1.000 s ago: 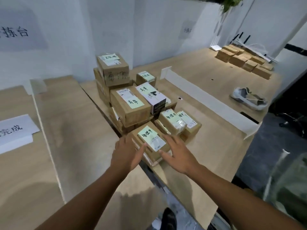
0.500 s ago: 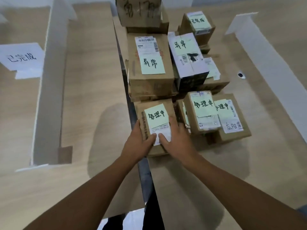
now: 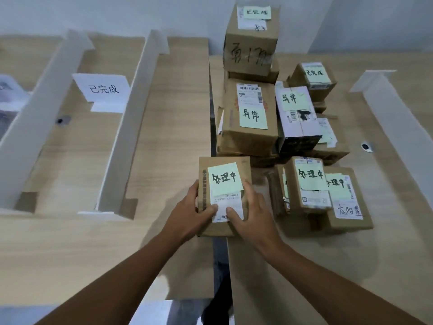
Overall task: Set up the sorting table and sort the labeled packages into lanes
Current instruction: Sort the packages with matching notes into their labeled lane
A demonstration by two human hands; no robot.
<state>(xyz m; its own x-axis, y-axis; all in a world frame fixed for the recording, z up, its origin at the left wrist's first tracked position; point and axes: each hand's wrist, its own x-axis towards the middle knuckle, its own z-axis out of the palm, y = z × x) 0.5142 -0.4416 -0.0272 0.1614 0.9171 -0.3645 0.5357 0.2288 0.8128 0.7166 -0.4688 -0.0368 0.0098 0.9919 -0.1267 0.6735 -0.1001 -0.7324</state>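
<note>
A small cardboard package (image 3: 223, 165) with a green handwritten note sits at the near end of the pile, over the gap between two tables. My left hand (image 3: 187, 212) grips its left side and my right hand (image 3: 253, 216) its right side, thumbs on the white shipping label. Behind it stand more labeled packages: a large box with a green note (image 3: 250, 118), a white-topped box (image 3: 297, 113), a tall stacked box (image 3: 251, 38) and two small boxes (image 3: 309, 184) to the right. White dividers (image 3: 126, 127) form lanes on the left table.
A white paper sign (image 3: 103, 89) stands in the lane between two dividers (image 3: 39, 118). Another white divider (image 3: 398, 127) runs along the right table. A dark gap (image 3: 219, 266) separates the two wooden tabletops. A pale wall backs the tables.
Both hands have closed on the near package, and it has shifted slightly left and toward me. The view has tilted down and swung left, showing the lanes.
</note>
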